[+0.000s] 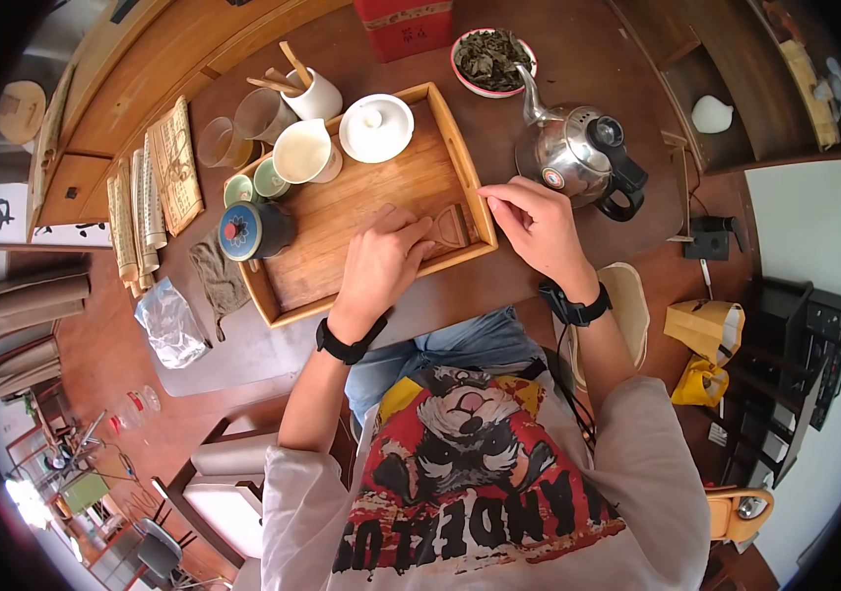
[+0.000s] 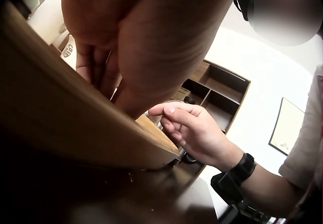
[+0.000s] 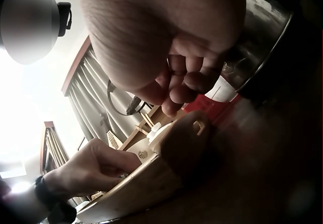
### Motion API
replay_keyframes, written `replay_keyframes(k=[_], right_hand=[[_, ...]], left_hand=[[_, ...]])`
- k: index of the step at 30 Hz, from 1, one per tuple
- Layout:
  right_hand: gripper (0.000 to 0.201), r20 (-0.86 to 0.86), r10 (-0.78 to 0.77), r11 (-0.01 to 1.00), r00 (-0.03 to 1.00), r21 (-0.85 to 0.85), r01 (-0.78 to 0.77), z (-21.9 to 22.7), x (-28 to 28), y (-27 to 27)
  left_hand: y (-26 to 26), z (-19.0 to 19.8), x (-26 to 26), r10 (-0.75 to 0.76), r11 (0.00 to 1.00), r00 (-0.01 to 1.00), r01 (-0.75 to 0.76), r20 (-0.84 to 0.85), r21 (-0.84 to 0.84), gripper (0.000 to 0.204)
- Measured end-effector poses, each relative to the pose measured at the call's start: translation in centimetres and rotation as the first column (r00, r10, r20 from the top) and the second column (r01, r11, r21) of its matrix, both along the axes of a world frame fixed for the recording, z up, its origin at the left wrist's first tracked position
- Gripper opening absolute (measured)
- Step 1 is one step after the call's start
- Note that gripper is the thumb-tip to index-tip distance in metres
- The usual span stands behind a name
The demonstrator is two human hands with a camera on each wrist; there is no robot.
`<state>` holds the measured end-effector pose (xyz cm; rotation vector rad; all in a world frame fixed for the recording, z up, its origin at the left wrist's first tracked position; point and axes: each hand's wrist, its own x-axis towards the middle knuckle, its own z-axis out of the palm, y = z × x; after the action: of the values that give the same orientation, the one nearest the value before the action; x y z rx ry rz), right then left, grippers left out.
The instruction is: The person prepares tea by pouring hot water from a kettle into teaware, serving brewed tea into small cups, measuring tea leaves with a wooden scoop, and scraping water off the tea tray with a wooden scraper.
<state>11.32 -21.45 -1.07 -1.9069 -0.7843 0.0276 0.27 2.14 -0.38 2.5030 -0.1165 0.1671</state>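
Observation:
The left hand (image 1: 386, 258) is over the front right part of the wooden tray (image 1: 361, 303), fingers bent down beside a small brown wooden piece (image 1: 452, 228); whether they grip it is unclear. In the right wrist view the tray rim (image 3: 123, 183) hides the fingertips of the left hand (image 3: 93, 167). The right hand (image 1: 542, 229) hangs loosely curled just outside the tray's right edge, between tray and steel kettle (image 1: 570, 148). In the left wrist view nothing shows between the fingers of the right hand (image 2: 194, 130).
On the tray stand a lidded white bowl (image 1: 376, 128), a white pitcher (image 1: 306, 153), green cups (image 1: 270, 178) and a blue jar (image 1: 256, 231). Behind are a leaf-filled dish (image 1: 492, 63) and red box (image 1: 403, 28). Left lie a dark cloth (image 1: 219, 278) and a foil bag (image 1: 172, 323).

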Motion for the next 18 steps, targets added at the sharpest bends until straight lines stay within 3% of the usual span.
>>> replay_keyframes(k=[6, 18], right_hand=[[0.018, -0.028, 0.001, 1.000, 1.000, -0.011, -0.001, 0.0, -0.1, -0.2], [0.019, 0.014, -0.059, 0.998, 0.998, 0.008, 0.059, 0.9, -0.2, -0.4]], left_hand=[[-0.7, -0.6, 0.2, 0.009, 1.000, 1.000, -0.009, 0.015, 0.006, 0.029], [-1.8, -1.6, -0.1, 0.023, 0.985, 0.999, -0.019, 0.024, -0.172, 0.031]])
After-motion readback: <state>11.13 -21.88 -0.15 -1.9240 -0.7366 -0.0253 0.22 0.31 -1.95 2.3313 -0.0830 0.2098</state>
